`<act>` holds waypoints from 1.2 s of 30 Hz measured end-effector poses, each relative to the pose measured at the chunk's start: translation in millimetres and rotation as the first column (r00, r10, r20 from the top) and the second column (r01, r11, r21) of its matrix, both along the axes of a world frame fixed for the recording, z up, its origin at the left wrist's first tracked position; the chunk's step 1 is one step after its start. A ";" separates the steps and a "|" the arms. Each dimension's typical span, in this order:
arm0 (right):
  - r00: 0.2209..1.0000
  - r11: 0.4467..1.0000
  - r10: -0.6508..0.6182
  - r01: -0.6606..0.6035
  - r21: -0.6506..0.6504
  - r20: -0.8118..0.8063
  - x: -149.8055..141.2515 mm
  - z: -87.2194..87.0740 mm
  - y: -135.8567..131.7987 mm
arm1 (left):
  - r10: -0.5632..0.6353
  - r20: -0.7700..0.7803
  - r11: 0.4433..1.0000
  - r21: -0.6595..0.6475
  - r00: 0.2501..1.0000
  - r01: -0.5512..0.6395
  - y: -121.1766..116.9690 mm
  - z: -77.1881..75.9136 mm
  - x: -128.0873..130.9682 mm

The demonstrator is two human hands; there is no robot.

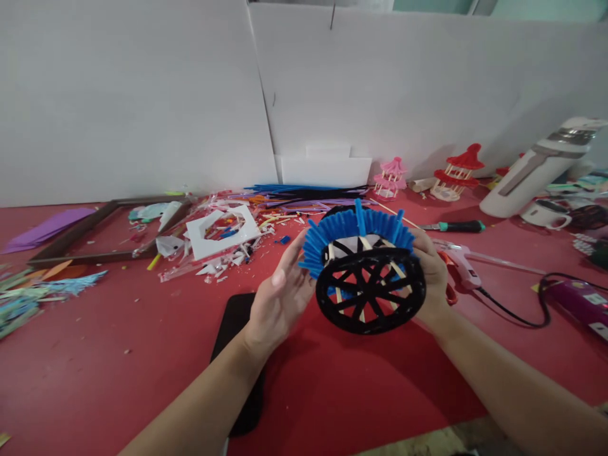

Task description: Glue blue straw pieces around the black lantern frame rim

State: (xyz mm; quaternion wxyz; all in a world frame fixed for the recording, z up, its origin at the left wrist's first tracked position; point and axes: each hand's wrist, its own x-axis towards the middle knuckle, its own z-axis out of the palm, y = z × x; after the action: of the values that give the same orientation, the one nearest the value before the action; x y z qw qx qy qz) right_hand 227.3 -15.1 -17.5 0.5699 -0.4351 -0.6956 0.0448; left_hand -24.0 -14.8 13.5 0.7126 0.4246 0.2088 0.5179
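A pipe-cleaner model [370, 291] is held up over the red table, tilted with a black spoked wheel-like frame facing me. Blue pipe-cleaner strips fan around its far side, some sticking up, and pale sticks run between its layers. My right hand [430, 278] grips the model's right edge; part of its fingers is hidden behind it. My left hand [285, 291] is open at the left edge, palm turned toward the blue strips, thumb clear of them. Whether its fingertips touch the model is hard to see. Beneath my left wrist lies a black phone-like slab [237, 316].
A pink glue gun [465, 266] with its cord and a green-black handled tool [456, 226] lie right. Small pagoda models [460, 171], a white flask [536, 168] and a mug [546, 214] stand behind. Scraps, pipe cleaners [308, 193] and a brown frame [71, 240] lie left and back.
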 end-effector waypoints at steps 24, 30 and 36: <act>0.990 0.995 -0.047 0.035 -0.091 -0.130 -1.6 5.9 -3.0 | -0.125 -0.168 0.992 -0.032 0.978 0.121 2.4 -20.6 -1.5; 0.994 0.999 -0.027 0.023 -0.039 -0.104 -1.4 6.7 -2.8 | -0.098 -0.151 0.995 0.000 0.984 0.099 2.3 -18.4 -1.1; 0.997 0.999 -0.038 0.037 -0.004 -0.061 -2.5 4.7 -2.1 | -0.096 -0.182 0.995 -0.034 0.979 0.091 0.0 -11.2 -0.7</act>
State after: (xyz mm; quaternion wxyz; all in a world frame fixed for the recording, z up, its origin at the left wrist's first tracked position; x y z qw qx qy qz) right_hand 224.7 -17.2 -12.8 0.5912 -0.4473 -0.6694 0.0484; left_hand -24.7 -14.8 2.3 0.7191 0.4710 0.2600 0.4398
